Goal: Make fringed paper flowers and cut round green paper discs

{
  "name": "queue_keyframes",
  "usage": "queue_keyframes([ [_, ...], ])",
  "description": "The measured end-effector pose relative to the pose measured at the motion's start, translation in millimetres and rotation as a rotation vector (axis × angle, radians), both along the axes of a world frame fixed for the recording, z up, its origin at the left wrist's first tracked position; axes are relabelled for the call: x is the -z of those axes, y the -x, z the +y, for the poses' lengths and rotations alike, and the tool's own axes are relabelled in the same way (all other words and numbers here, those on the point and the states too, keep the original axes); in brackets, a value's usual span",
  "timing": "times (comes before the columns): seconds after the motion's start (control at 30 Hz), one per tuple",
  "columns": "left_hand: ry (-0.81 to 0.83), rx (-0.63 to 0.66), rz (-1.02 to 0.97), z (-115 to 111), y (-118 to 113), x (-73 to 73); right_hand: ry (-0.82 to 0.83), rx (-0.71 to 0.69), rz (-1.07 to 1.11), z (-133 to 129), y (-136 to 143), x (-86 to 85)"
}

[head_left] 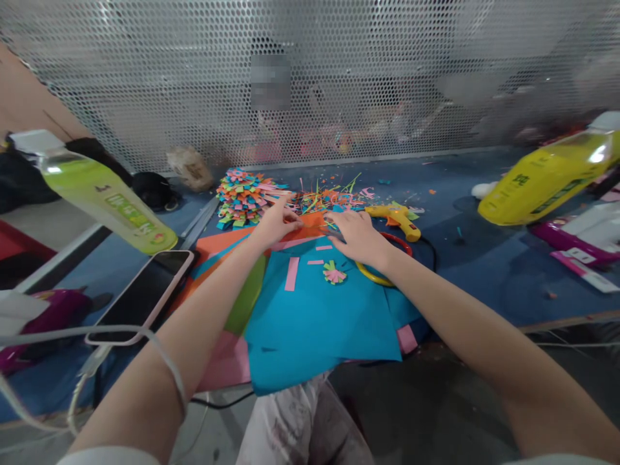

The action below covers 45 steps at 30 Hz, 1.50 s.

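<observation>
Paper work part done, by judgement: fringed pieces finished, loose pink strips (291, 274) unworked.
Your left hand (277, 226) and right hand (357, 237) stand near each other at the far edge of the blue sheet (314, 323), over the orange paper (314, 219); fingers bend, but whether either grips anything cannot be told. One fringed rosette (334, 274) lies on the blue sheet, nearer you than your right hand; a multicoloured fringed cluster (242, 201) stands beyond your left. Your fingers partly hide a small green-yellow bit by the right hand; its form is unclear. Both forearms run out of frame.
</observation>
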<state>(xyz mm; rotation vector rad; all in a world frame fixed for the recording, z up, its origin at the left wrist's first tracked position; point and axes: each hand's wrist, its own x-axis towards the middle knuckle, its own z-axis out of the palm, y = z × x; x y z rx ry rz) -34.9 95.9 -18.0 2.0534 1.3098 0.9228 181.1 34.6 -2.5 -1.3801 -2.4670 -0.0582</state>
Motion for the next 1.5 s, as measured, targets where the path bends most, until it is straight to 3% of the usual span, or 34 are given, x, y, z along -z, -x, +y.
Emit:
queue_keyframes([
  [0.2, 0.068, -0.015, -0.252, -0.4, 4.6, -4.6, -0.032, -0.042, -0.016, 10.3, 15.2, 2.0],
  [0.3, 0.032, -0.050, -0.228, -1.2, 5.9, -5.0, -0.056, -0.089, -0.060, 10.4, 23.5, 6.0],
  [0.43, -0.115, -0.057, 0.084, -6.1, 5.0, -4.3, -0.028, -0.121, -0.106, 5.6, 26.3, 10.2],
  [0.73, -0.290, 0.224, 0.738, -15.9, -3.8, -3.1, 0.029, -0.138, -0.043, -2.5, 22.3, 13.1],
  [0.93, -0.353, 0.165, 0.906, -3.6, -17.3, -2.9, 0.060, -0.144, 0.010, -5.4, 26.6, 14.2],
  [1.07, -0.416, 0.224, 1.029, 12.3, -31.9, -4.2, 0.137, -0.130, 0.056, -5.6, 24.5, 14.6],
  [1.17, -0.440, 0.189, 0.981, 23.8, -39.7, -6.6, 0.167, -0.129, 0.088, -7.0, 22.6, 14.2],
  [1.3, -0.365, 0.095, 0.644, 32.4, -42.5, -13.8, 0.128, -0.154, 0.028, -12.1, 23.4, 12.1],
  [1.4, -0.362, 0.088, 0.410, 30.5, -37.8, -22.5, 0.101, -0.150, -0.010, -14.7, 24.2, 10.8],
  [1.5, -0.368, 0.153, 0.389, 21.9, -25.4, -29.4, 0.093, -0.154, 0.000, -14.4, 23.0, 11.0],
])
